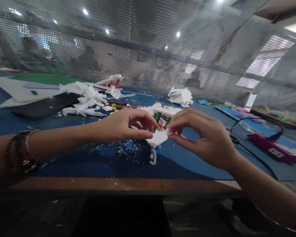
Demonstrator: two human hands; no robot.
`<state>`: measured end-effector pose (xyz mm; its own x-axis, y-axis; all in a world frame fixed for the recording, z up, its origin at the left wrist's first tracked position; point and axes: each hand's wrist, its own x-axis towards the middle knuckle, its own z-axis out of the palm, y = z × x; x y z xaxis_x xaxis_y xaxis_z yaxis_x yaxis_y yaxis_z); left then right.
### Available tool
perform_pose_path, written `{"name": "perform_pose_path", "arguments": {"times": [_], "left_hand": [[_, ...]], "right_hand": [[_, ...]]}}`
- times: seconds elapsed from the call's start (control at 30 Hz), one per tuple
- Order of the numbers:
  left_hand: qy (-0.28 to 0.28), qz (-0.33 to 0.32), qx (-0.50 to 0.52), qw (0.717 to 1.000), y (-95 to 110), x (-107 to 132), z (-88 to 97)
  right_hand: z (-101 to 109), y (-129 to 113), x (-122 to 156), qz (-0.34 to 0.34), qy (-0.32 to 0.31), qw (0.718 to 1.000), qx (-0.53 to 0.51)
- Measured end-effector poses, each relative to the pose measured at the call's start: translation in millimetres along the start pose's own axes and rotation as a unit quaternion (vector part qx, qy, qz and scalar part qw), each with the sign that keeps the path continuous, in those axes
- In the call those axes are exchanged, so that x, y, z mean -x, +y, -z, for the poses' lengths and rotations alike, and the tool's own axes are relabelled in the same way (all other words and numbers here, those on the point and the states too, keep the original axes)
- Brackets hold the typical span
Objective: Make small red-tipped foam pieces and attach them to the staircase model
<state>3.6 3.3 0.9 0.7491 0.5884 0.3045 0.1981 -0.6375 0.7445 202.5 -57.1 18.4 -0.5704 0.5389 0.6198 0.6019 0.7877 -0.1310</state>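
Between my hands stands a small white model [156, 140], with green posts holding up a white top and reddish bits on and under it. My left hand [135, 123] is at its left side, fingers curved and the thumb a little apart from the index finger, with nothing visible between them. On the right, my right hand [203, 136] pinches a small white piece [169, 131] with a reddish tint between thumb and fingertips, close to the model's posts. The fingers partly hide this piece, and its exact kind cannot be made out.
White scraps [129, 148] litter the blue mat [88, 164]. Crumpled tissue [86, 95] lies by a black flat object [46, 105]. Behind are a stepped white model [112, 80] and a white paper bundle [180, 96]. A purple power strip [273, 148] with a black cable lies right. Perforated metal mesh [138, 39] rises behind.
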Motion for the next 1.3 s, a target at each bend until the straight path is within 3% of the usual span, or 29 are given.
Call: {"name": "perform_pose_path", "arguments": {"times": [0.2,0.43,0.57,0.8,1.07,1.3], "left_hand": [[0.12,0.042,-0.228,0.965,-22.0,-10.3,29.1],[0.065,0.07,-0.344,0.934,-58.3,-24.9,37.9],[0.045,0.079,-0.345,0.934,-70.4,-25.3,34.4],[0.032,0.109,-0.33,0.937,-67.9,-25.0,31.2],[0.036,0.089,-0.322,0.942,-69.5,-25.5,29.1],[0.037,0.1,-0.314,0.943,-66.9,-26.0,28.1]], "right_hand": [[0.7,17.3,12.2,-0.052,0.017,0.998,0.026],[-7.8,22.1,8.1,-0.048,-0.065,0.992,0.098],[-17.4,29.4,3.8,-0.01,-0.074,0.986,0.152],[-30.5,34.9,3.1,0.022,-0.12,0.953,0.276],[-36.1,35.9,-4.5,-0.032,-0.175,0.946,0.272],[-40.6,32.9,-2.8,-0.054,-0.149,0.955,0.251]]}}
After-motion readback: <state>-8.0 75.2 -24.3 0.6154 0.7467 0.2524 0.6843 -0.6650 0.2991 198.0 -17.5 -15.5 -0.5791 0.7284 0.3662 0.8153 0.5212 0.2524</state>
